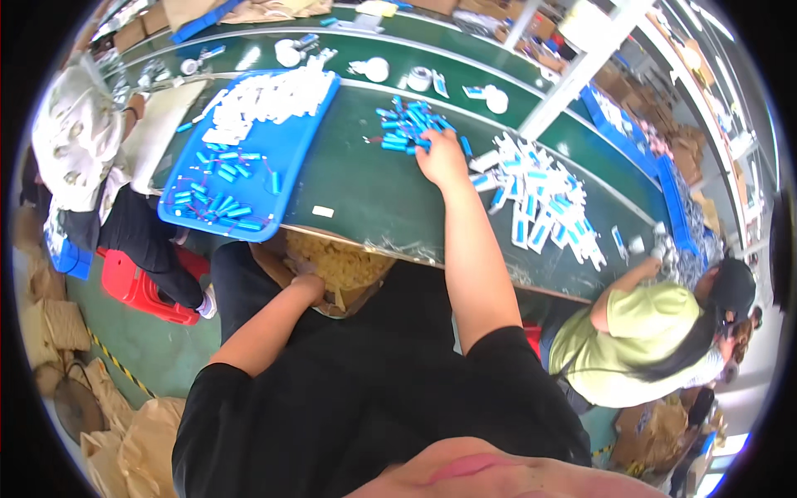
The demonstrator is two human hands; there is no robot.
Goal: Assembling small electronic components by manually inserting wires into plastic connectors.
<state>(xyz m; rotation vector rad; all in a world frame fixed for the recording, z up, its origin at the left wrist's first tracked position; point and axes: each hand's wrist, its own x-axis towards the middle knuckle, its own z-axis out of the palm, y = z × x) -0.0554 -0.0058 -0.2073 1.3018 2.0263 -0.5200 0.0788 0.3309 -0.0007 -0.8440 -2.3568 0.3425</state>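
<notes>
On the green table, my right hand (442,159) reaches into a loose pile of blue battery cells (403,124). Its thumb and fingers close round one blue cell at the near side of the pile; thin red leads show at the pile's left. My left hand (307,284) is low, below the table edge, at a box of yellowish material (336,264) by my lap; its fingers are mostly hidden. Right of my right forearm lies a heap of white plastic pieces, several with blue cells in them (538,199).
A blue tray (286,187) at left holds white pieces and wired blue cells. White round parts (377,70) lie along the far green strip. A metal post (573,79) rises behind the heap. One person (83,141) sits at left, another (647,332) at right.
</notes>
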